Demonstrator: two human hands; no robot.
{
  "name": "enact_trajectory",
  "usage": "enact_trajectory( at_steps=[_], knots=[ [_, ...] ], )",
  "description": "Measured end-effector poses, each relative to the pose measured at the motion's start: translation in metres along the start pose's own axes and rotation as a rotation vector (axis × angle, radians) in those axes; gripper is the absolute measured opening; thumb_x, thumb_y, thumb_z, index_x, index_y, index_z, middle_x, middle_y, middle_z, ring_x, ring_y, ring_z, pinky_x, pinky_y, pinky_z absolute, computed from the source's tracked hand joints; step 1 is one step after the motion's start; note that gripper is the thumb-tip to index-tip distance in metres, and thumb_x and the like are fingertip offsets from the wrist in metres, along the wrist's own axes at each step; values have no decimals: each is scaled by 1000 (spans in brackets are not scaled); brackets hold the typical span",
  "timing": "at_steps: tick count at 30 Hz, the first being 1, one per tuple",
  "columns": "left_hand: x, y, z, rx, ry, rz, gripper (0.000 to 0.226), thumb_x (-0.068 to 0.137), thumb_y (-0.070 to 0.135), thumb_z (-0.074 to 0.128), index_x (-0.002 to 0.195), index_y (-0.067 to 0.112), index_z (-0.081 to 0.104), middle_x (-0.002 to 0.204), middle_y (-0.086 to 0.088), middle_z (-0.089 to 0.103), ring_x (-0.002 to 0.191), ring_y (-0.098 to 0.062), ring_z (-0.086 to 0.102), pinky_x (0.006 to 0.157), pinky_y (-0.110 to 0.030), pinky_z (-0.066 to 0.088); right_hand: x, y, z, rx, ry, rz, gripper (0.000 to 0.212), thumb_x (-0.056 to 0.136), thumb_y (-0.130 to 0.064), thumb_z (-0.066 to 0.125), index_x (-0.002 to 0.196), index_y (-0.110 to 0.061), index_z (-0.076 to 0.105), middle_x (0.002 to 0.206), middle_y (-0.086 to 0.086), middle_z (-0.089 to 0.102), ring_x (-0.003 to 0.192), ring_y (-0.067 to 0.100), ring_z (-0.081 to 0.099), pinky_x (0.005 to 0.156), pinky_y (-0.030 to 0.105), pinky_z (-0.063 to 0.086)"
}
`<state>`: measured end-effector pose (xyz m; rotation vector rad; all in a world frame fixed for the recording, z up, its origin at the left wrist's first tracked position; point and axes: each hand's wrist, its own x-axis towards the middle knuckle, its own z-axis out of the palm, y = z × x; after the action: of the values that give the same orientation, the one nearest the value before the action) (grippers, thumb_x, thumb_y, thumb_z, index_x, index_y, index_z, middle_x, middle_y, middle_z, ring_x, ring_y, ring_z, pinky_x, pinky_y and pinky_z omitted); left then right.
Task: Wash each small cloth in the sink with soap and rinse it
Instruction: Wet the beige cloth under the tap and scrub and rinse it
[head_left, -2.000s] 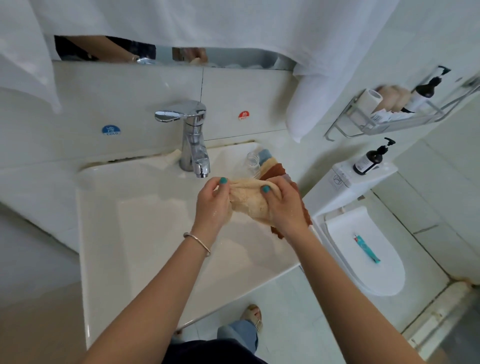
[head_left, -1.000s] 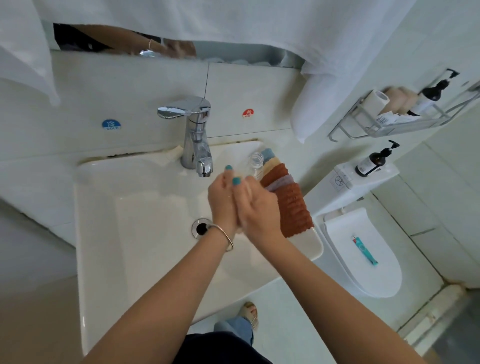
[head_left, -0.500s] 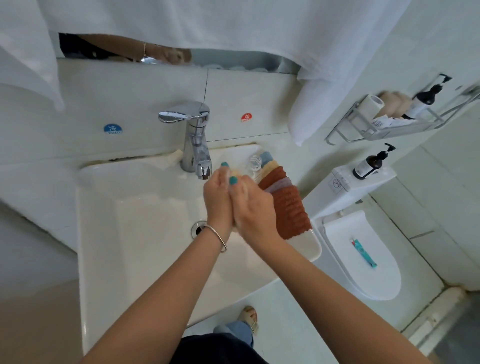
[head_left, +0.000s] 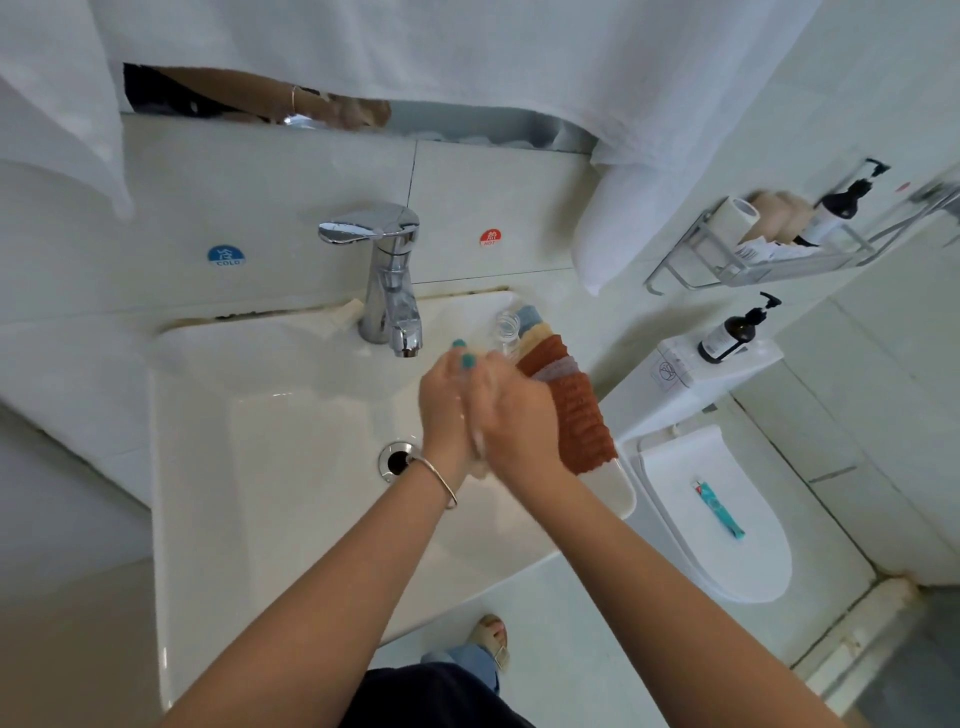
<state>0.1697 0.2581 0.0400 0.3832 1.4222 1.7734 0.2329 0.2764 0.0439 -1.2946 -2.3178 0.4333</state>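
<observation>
Over the white sink (head_left: 208, 467), my left hand (head_left: 447, 410) and my right hand (head_left: 519, 415) are clasped palm to palm around a wadded beige cloth (head_left: 479, 470). Only a small edge of the cloth shows below the heels of my hands. The hands are just right of the drain (head_left: 397, 460) and below the chrome faucet (head_left: 389, 291); no water stream is visible. A pile of small cloths (head_left: 576, 415), rust-coloured on top with beige, lilac and blue ones beneath, lies on the sink's right rim beside my right hand.
A clear bottle (head_left: 506, 330) stands at the sink's back right. White towels (head_left: 467, 52) hang overhead. To the right are a toilet (head_left: 727, 561) with a teal tube (head_left: 719, 509) on its lid, a pump bottle (head_left: 732, 332) and a wire shelf (head_left: 779, 260).
Two seconds ago the beige cloth was stretched between both hands; since then the hands have closed together around it, leaving it almost hidden, and they stay clasped over the basin.
</observation>
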Motion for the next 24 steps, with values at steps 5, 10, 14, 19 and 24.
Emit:
enact_trajectory(
  at_steps=[5, 10, 14, 19, 24],
  knots=[
    [-12, -7, 2, 82, -34, 38, 38, 96, 7, 47, 59, 18, 41, 45, 12, 44, 46, -1, 37, 49, -21, 34, 13, 9, -4, 87, -43, 180, 25, 100, -25, 42, 81, -13, 53, 71, 3, 59, 69, 25, 59, 66, 39, 48],
    [-2, -8, -6, 29, 41, -49, 36, 99, 13, 43, 64, 19, 46, 61, 3, 48, 56, -10, 43, 62, -31, 39, -5, 5, 9, 99, -70, 98, 29, 97, -41, 36, 80, -20, 47, 70, 7, 60, 67, 27, 59, 63, 39, 45],
    [-11, -10, -3, 39, -26, 13, 33, 96, 14, 47, 63, 14, 48, 57, 4, 49, 54, -6, 44, 59, -28, 38, 4, 12, 6, 43, -34, 154, 21, 99, -27, 47, 87, -13, 56, 74, 2, 61, 67, 22, 61, 66, 41, 49],
    [-9, -9, -4, 83, -60, 10, 38, 99, 10, 46, 62, 16, 43, 57, 3, 45, 47, -2, 40, 53, -20, 36, 3, 9, -5, -59, -66, 133, 29, 99, -33, 38, 100, -10, 57, 88, 14, 67, 83, 32, 66, 74, 43, 52],
    [3, -4, -5, 1, -23, -8, 39, 101, 11, 43, 63, 18, 44, 52, 10, 46, 52, -8, 40, 58, -28, 37, -12, -3, 0, 36, 19, -41, 34, 96, -38, 34, 88, -12, 54, 68, 9, 62, 59, 32, 61, 54, 42, 49]
  ],
)
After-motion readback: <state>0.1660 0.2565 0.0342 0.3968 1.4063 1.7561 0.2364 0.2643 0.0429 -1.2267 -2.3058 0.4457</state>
